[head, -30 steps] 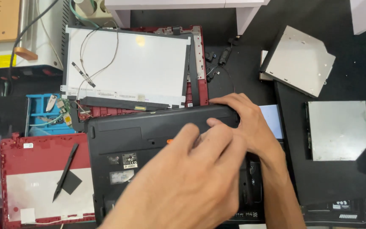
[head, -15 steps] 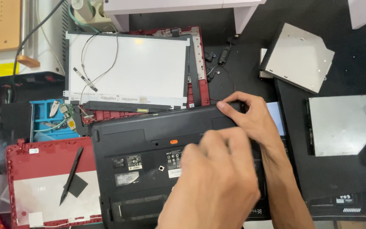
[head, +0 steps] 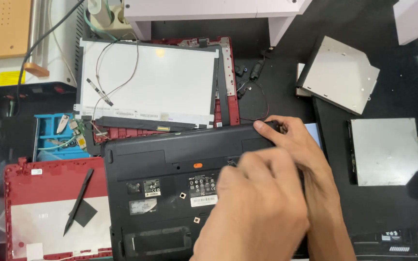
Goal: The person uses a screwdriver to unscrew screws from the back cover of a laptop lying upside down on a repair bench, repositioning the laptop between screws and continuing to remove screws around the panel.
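A: Fingers (head: 267, 126) of the right hand (head: 306, 154) press the upper right corner of the laptop base (head: 170, 188), centre frame; the left hand (head: 255, 208) lies curled over it, grip unclear.

B: Handling?

A: Likely rigid, moderately heavy plastic; best held by its edges.

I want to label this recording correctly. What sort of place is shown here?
Probably an electronics repair workbench. A black laptop base lies bottom side up under both hands, a detached screen panel with loose wires lies behind it, and two removed optical drives rest on the dark table.
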